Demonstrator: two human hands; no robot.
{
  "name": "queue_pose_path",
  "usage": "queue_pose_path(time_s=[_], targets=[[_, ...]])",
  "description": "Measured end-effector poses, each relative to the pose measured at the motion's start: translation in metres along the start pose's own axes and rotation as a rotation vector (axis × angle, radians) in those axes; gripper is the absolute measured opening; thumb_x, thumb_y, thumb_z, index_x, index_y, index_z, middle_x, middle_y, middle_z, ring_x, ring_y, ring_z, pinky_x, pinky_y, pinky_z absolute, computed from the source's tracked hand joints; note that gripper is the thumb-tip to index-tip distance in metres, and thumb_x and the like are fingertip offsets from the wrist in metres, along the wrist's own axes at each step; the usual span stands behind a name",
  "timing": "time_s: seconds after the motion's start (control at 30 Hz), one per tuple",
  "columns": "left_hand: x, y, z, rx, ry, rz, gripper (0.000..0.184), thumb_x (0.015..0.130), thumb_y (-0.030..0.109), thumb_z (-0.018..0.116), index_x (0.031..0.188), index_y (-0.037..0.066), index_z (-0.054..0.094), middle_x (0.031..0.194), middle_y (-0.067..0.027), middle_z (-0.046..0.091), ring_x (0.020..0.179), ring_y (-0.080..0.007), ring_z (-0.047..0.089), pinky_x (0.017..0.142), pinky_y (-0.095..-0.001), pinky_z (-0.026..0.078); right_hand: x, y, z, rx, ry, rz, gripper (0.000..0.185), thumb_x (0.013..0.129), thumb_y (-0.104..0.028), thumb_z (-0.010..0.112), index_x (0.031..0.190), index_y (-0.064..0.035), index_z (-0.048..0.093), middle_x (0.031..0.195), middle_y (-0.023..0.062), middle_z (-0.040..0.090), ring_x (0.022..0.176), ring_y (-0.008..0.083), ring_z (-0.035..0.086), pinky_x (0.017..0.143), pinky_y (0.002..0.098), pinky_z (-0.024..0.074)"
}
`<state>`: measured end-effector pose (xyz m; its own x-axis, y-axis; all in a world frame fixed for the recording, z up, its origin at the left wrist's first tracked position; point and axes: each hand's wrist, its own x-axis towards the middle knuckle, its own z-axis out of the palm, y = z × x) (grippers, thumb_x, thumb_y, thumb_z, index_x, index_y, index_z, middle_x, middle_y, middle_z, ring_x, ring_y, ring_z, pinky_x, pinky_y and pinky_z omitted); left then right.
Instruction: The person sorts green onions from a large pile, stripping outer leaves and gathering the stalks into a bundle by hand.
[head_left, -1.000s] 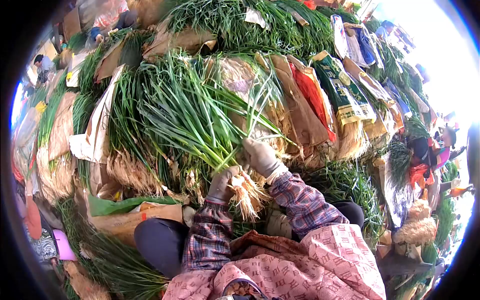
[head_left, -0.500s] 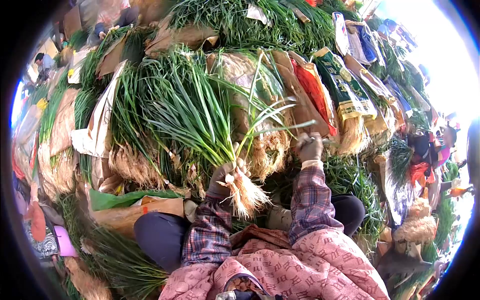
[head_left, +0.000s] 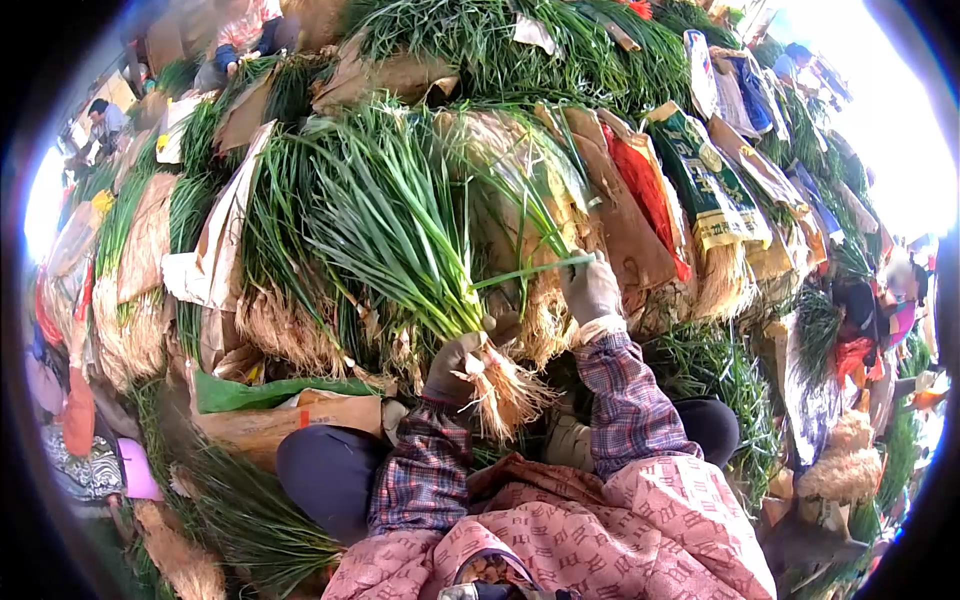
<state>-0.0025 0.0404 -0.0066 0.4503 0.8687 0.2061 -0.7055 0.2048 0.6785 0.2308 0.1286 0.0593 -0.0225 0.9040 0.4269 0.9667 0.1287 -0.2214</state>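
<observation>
My gloved left hand [head_left: 458, 368] is closed round the base of a bunch of green onions [head_left: 405, 240]. Their long leaves fan up and to the left, and pale stringy roots [head_left: 505, 395] hang below my fingers. To the right, my gloved right hand [head_left: 592, 290] is closed on a few thin green onion leaves [head_left: 540, 225]. One leaf runs sideways between the bunch and my right fingers. Behind both hands lie wrapped bundles with tan roots [head_left: 548, 325].
Root-tipped bundles wrapped in brown paper [head_left: 620, 200] and a green printed bag [head_left: 700, 185] line the row ahead. Loose greens [head_left: 255, 520] lie at my left knee, near a brown sheet [head_left: 290, 430]. Other people sit at the far left and right edges.
My right hand has moved a little left and down, and the leaves at it now stand more upright. The left hand keeps its hold on the bunch. The view has shifted slightly.
</observation>
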Motion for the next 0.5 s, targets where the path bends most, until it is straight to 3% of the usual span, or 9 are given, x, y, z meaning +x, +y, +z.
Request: queue_pose_path(time_s=[0.1,0.17,0.23,0.27,0.3,0.37,0.43,0.47,0.5], targets=[[0.001,0.0,0.019,-0.123,0.04,-0.027,0.022,0.086,0.001,0.047,0.104,-0.004,0.058,0.128,-0.0188,0.049,0.114,-0.0262,0.052,0.094,-0.0346,0.044,-0.005,-0.038,-0.02,0.048,-0.352,0.165,0.04,0.094,-0.04,0.043,0.085,-0.0065,0.062,0.07,0.0073,0.054,0.063,0.0176,0.055,0.058,0.0335,0.0443],[-0.004,0.012,0.045,-0.222,0.177,-0.125,0.021,0.092,0.009,0.046,0.102,-0.005,0.058,0.117,-0.0187,0.057,0.105,-0.0216,0.058,0.09,-0.0345,0.047,-0.008,-0.058,-0.023,0.516,-0.666,0.316,0.04,0.093,-0.041,0.045,0.087,-0.0056,0.064,0.068,0.0069,0.057,0.062,0.019,0.057,0.059,0.0353,0.0464],[-0.021,-0.02,-0.007,-0.057,0.152,-0.249,0.029,0.094,0.016,0.047,0.113,-0.004,0.054,0.097,-0.012,0.062,0.088,-0.0176,0.06,0.08,-0.0306,0.049,-0.024,-0.057,0.03,0.57,-0.614,0.21,0.044,0.091,-0.041,0.05,0.083,-0.0005,0.065,0.076,0.0177,0.064,0.065,0.0304,0.062,0.065,0.041,0.0499],[-0.023,-0.006,0.032,0.049,0.288,-0.175,0.031,0.095,0.018,0.045,0.115,-0.004,0.052,0.082,-0.0061,0.06,0.076,-0.0141,0.057,0.072,-0.0276,0.048,-0.027,-0.061,0.028,0.494,-0.556,0.154,0.045,0.09,-0.042,0.051,0.083,0.0,0.064,0.075,0.0198,0.064,0.067,0.033,0.062,0.065,0.0416,0.0496],[-0.029,-0.016,0.016,0.202,0.12,-0.014,0.027,0.093,0.011,0.047,0.115,-0.004,0.052,0.088,-0.0063,0.061,0.079,-0.0134,0.057,0.074,-0.0269,0.047,-0.03,-0.067,0.024,0.42,-0.498,0.1,0.047,0.089,-0.044,0.051,0.082,0.0005,0.064,0.075,0.0218,0.063,0.069,0.0357,0.062,0.065,0.0422,0.0493],[-0.042,-0.018,0.011,0.348,0.189,-0.031,0.028,0.089,0.001,0.051,0.116,-0.002,0.052,0.096,-0.007,0.061,0.081,-0.0132,0.057,0.076,-0.0275,0.048,-0.032,-0.074,0.021,0.329,-0.391,0.065,0.048,0.088,-0.047,0.051,0.079,-0.002,0.065,0.071,0.02,0.062,0.069,0.0391,0.061,0.066,0.0454,0.0481],[-0.05,-0.01,0.011,0.439,0.174,-0.109,0.032,0.084,-0.007,0.055,0.115,-0.001,0.053,0.104,-0.0082,0.061,0.084,-0.0132,0.058,0.079,-0.0285,0.048,-0.031,-0.078,0.008,0.398,-0.448,0.064,0.047,0.089,-0.045,0.051,0.082,0.0002,0.064,0.074,0.0197,0.063,0.073,0.0356,0.063,0.067,0.0453,0.0483],[-0.057,-0.019,-0.003,0.674,0.131,-0.009,0.029,0.085,-0.002,0.056,0.113,0.001,0.055,0.109,-0.0101,0.06,0.086,-0.0155,0.058,0.08,-0.0311,0.049,-0.034,-0.076,0.012,0.587,-0.458,0.106,0.048,0.089,-0.047,0.05,0.089,-0.0011,0.064,0.075,0.0162,0.064,0.07,0.0298,0.063,0.064,0.0425,0.0487],[-0.047,0.004,0.033,-0.272,0.259,-0.239,0.028,0.084,0.008,0.057,0.112,0.004,0.056,0.109,-0.011,0.06,0.087,-0.0203,0.059,0.08,-0.0378,0.05,-0.036,-0.075,0.013,0.774,-0.466,0.148,0.049,0.089,-0.048,0.049,0.095,-0.0024,0.064,0.075,0.0127,0.065,0.067,0.024,0.063,0.062,0.0397,0.049]])
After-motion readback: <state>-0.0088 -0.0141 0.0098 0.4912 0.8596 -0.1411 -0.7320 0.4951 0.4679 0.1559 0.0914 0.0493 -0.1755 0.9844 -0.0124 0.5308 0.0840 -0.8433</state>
